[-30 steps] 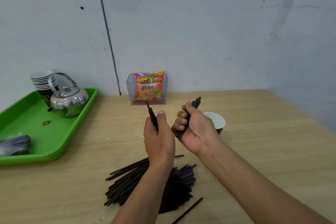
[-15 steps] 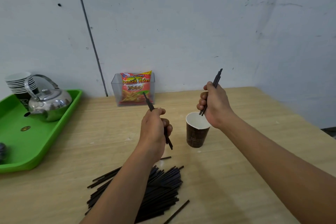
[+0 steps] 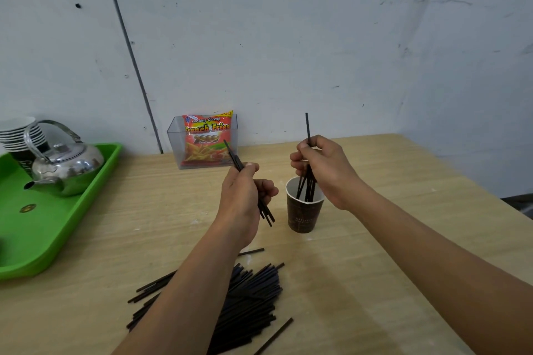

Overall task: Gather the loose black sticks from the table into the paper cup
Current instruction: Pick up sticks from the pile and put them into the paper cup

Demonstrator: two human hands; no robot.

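A brown paper cup [image 3: 302, 216] stands upright near the table's middle. My right hand [image 3: 326, 170] is over its rim, closed on a small bundle of black sticks [image 3: 308, 181] whose lower ends reach inside the cup; one stick pokes up above my fingers. My left hand [image 3: 245, 190], just left of the cup, grips a few black sticks [image 3: 266, 212] slanted up and away. A large pile of loose black sticks [image 3: 248, 297] lies on the table near me, partly hidden under my left forearm.
A green tray [image 3: 43, 239] at the left holds a steel kettle [image 3: 65, 166] and stacked paper cups [image 3: 20, 135]. A clear box with a snack packet [image 3: 206, 140] stands against the wall. The table's right edge [image 3: 461, 181] runs diagonally.
My right hand has come down from above the cup, and its sticks now reach inside the cup. My left hand has kept its sticks beside the cup.
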